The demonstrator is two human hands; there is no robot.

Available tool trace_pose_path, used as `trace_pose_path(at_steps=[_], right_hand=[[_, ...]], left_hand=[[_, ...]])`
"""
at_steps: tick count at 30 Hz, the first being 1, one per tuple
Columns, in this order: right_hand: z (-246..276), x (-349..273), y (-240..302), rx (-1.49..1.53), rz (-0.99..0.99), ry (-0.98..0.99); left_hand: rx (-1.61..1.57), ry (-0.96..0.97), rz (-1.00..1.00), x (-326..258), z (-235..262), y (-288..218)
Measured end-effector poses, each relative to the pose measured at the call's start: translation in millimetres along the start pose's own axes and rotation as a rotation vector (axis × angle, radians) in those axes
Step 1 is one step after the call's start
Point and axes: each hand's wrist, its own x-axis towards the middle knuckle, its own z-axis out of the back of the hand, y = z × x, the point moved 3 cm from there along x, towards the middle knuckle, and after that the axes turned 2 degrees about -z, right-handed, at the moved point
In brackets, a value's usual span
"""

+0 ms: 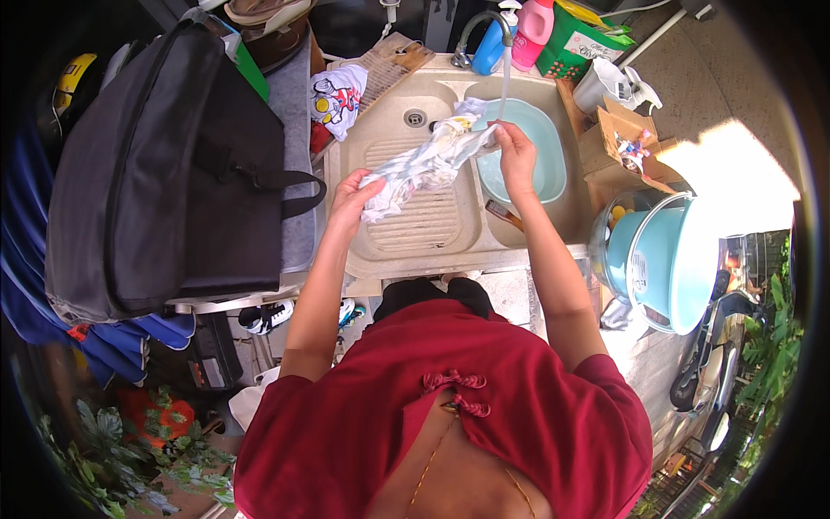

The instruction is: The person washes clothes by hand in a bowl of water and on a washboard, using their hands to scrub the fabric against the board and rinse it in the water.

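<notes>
Left hand [352, 195] and right hand [515, 156], fingers closed, grip bunched white cloth [425, 169], pattern lost in folds, hiding part of sink [367, 240], basin [549, 154]. Black bag [164, 182] covers most of left counter [298, 221].

head-worn fisheye view, facing down

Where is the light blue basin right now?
In the head view, the light blue basin sits in the sink's right-hand bowl, under the running tap and partly hidden by the right hand.
</notes>
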Motion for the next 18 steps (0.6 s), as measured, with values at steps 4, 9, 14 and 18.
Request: trace_pose_path(at_steps=[4, 9, 14, 18], right_hand=[[21.2, 18.8, -0.2, 0.458, -0.146, -0.024], [12.4, -2.0, -9.1, 0.701, -0.412, 0.026], [19.3, -23.5, -33.5, 0.196, -0.315, 0.176], [8.4, -50.5, 29.8, 0.192, -0.069, 0.477]], left_hand=[[-0.508, -0.184, -0.064, -7.5, -10.1, -11.9], [-0.873, -0.137, -0.023, -3.0, -33.9, -40.3], [-0.860, 0.138, -0.092, 3.2, -60.6, -69.9], [-0.936, 0.413, -0.044, 6.6, -103.8, -85.6]])
